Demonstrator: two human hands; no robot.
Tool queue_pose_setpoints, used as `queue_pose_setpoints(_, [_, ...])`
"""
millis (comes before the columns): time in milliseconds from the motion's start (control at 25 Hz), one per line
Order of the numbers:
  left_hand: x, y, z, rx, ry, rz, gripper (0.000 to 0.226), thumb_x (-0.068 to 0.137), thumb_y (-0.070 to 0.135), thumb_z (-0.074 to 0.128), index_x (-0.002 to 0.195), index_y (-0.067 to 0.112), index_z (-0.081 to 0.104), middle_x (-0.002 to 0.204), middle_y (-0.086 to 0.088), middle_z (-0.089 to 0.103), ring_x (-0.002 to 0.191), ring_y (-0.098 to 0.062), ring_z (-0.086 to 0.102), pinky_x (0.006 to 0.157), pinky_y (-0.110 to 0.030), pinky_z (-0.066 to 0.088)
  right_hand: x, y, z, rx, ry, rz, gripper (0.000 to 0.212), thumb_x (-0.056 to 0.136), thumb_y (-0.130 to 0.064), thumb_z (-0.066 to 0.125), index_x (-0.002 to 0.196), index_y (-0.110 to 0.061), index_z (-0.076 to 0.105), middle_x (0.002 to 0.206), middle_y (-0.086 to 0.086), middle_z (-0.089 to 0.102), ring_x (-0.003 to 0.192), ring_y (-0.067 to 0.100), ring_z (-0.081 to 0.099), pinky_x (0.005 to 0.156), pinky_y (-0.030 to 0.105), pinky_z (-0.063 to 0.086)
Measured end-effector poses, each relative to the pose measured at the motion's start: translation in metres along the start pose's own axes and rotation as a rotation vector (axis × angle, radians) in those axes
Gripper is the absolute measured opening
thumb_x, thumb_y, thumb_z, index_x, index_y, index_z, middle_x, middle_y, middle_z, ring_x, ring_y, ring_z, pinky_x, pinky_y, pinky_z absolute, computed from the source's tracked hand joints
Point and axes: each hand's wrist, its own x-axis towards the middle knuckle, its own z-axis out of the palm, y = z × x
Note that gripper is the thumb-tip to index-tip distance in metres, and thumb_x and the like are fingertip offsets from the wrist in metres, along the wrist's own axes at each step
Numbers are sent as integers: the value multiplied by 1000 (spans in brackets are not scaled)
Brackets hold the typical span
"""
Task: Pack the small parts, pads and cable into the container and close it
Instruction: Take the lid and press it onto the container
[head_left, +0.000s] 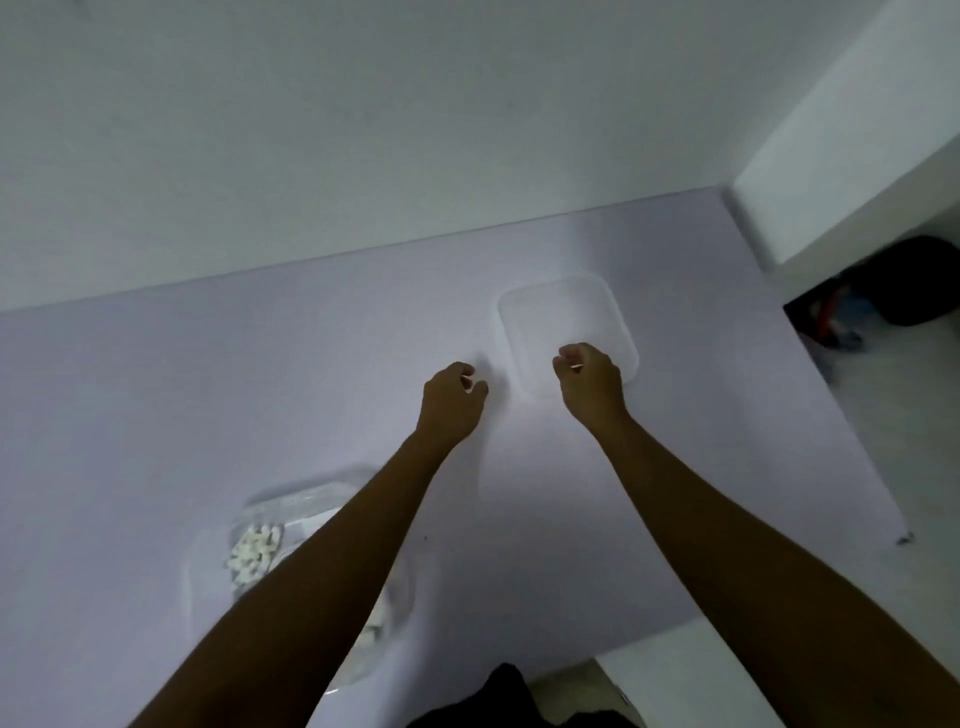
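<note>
Reaching out over the table (208, 389), both arms are stretching well past the container (193, 566), which is sitting close to the person on the left, half hidden under the left forearm; the small parts (254, 552) are lying heaped inside it, so the packing is, in my judgement, well along; pads and cable are not showing, and may be lying under the arm. The lid (563, 317), a clear flat square as far as the blur allows, is lying far off to the right, well apart from the container, probably set there to keep the opening free for filling. The right grip (589, 379) is hovering over the lid's near edge with fingers curling inward, placed as if to lift that edge; a pale sliver is showing at its fingers, and I cannot tell whether it is pinching the rim, a part, or nothing. The left grip (452, 397) is hanging just beside the lid's near left corner, fingers curling likewise; whether it is holding anything I cannot tell. Closing is likely coming next; the lid is going to need carrying back and squaring over the container's rim.
</note>
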Motion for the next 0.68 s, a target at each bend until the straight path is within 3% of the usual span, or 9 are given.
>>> queue_pose_setpoints(120, [45, 36, 55, 104, -103, -87, 56, 96, 36, 54, 141, 5, 43, 138, -17, 53, 128, -32, 49, 111, -41, 35, 58, 45, -43, -38, 29, 92, 41, 97, -22, 59, 135, -7, 54, 140, 16, 54, 127, 31, 53, 102, 32, 41])
queue_pose_setpoints(320, [88, 62, 112, 51, -116, -264, 51, 98, 30, 47, 140, 3, 42, 142, -19, 46, 130, -37, 44, 110, -45, 37, 124, 92, -77, -124, -87, 254, 77, 95, -34, 62, 155, -8, 22, 161, 15, 27, 148, 33, 27, 118, 41, 26])
queue_pose_setpoints(440, [97, 72, 134, -17, -87, -331, 43, 97, 23, 43, 134, 3, 49, 136, -19, 50, 124, -36, 49, 107, -45, 41, 140, 103, -71, -109, -144, 261, 80, 95, -34, 60, 157, -7, 17, 162, 15, 25, 148, 33, 26, 119, 39, 24])
queue_pose_setpoints(520, [99, 73, 140, -87, -44, -390, 42, 96, 23, 42, 132, 2, 49, 133, -19, 51, 121, -35, 52, 103, -46, 45, 141, 107, -67, -38, -136, 270, 73, 96, -29, 57, 156, -9, 21, 160, 16, 30, 144, 33, 33, 115, 40, 32])
queue_pose_setpoints(600, [94, 64, 142, -153, 23, -435, 43, 97, 27, 42, 130, 0, 50, 130, -20, 53, 118, -36, 54, 101, -48, 48, 131, 116, -66, 78, -146, 298, 65, 96, -18, 56, 154, -12, 28, 154, 13, 39, 132, 30, 47, 97, 32, 43])
queue_pose_setpoints(680, [82, 54, 136, -208, 74, -450, 45, 96, 30, 48, 128, -2, 49, 128, -19, 56, 117, -36, 56, 100, -48, 49, 113, 124, -66, 139, -140, 291, 63, 92, -4, 56, 151, -13, 34, 148, 12, 47, 122, 26, 54, 87, 27, 43])
